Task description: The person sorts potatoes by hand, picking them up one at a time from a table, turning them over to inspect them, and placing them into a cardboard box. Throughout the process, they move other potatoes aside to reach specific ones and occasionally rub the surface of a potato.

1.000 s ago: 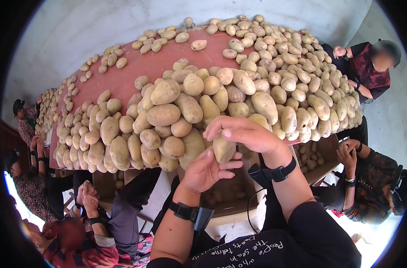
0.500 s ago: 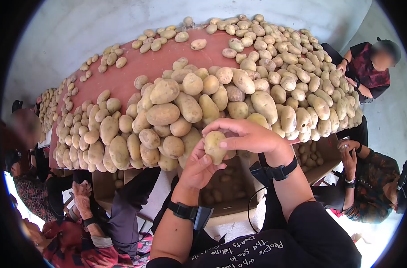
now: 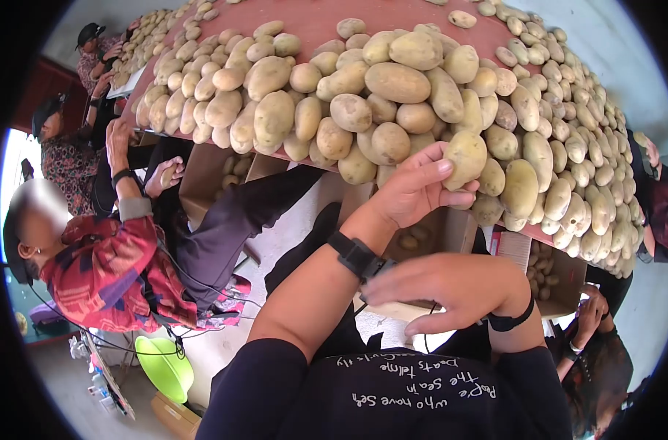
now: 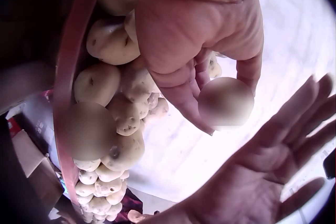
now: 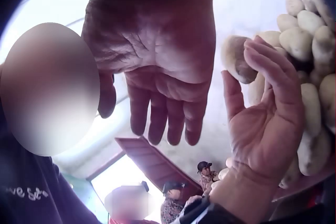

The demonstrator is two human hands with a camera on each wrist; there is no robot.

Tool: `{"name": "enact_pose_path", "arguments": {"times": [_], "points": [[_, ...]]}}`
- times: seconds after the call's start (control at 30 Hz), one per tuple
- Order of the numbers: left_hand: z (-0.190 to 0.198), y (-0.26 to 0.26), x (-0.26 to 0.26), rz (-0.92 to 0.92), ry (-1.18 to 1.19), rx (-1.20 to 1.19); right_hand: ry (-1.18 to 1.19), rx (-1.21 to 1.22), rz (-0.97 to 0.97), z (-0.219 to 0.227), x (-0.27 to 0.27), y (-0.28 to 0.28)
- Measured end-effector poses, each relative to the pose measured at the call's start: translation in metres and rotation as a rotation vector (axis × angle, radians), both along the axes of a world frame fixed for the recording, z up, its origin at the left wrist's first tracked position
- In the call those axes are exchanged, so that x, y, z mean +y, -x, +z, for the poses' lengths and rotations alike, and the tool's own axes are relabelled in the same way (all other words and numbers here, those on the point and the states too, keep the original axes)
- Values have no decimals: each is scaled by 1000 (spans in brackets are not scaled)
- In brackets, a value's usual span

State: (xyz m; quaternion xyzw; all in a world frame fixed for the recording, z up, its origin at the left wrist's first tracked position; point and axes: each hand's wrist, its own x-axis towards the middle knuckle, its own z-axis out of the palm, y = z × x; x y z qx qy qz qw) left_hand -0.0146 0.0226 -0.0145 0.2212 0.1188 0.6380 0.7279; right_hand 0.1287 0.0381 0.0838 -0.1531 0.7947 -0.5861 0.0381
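Note:
In the head view my left hand (image 3: 407, 194) pinches a potato (image 3: 466, 160) between thumb and fingers, in front of a large potato pile (image 3: 400, 82). Nearer my body, my right hand (image 3: 455, 290) is held in the air, palm down, its fingers extended and blurred, touching nothing. The left wrist view shows the left hand (image 4: 202, 29) gripping the potato (image 4: 226, 100), with the right hand (image 4: 257, 171) spread apart from it. From the right wrist, the right hand (image 5: 152, 61) appears with straight fingers and holds nothing.
The red table (image 3: 319, 15) carries potatoes up to its near edge. Below that edge stand cardboard boxes (image 3: 196, 180) with potatoes inside. A seated person (image 3: 106, 271) is at the left, a green basin (image 3: 165, 370) at the lower left. Several other people sit around.
My right hand has let go of the potato and drawn back towards my body. The left hand alone holds it, farther right in view. The head view has turned left.

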Motion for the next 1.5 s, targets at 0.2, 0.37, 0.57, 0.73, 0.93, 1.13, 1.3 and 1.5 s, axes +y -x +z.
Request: {"name": "enact_pose_path", "arguments": {"times": [0.2, 0.37, 0.57, 0.73, 0.93, 1.13, 1.3, 1.5], "points": [[-3, -5, -1, -39, 3, 7, 217, 71, -56, 10, 10, 3], [1, -5, -3, -65, 70, -41, 36, 58, -323, 12, 17, 6], [1, -6, -1, -46, 48, -15, -70, 222, -380, 0, 20, 9], [-11, -8, 3, 7, -39, 48, 145, 494, -915, 2, 39, -13], [-5, -7, -5, 9, 7, 59, 82, 398, -1073, -3, 67, -28], [-10, -8, -2, 25, -13, 120, -154, 71, -852, 1, 74, -33], [-9, -14, -1, 3, -11, 117, -166, 35, -810, -8, 81, -35], [0, -15, -5, -230, 4, -95, -133, 9, -771, 1, 84, -42]]}}
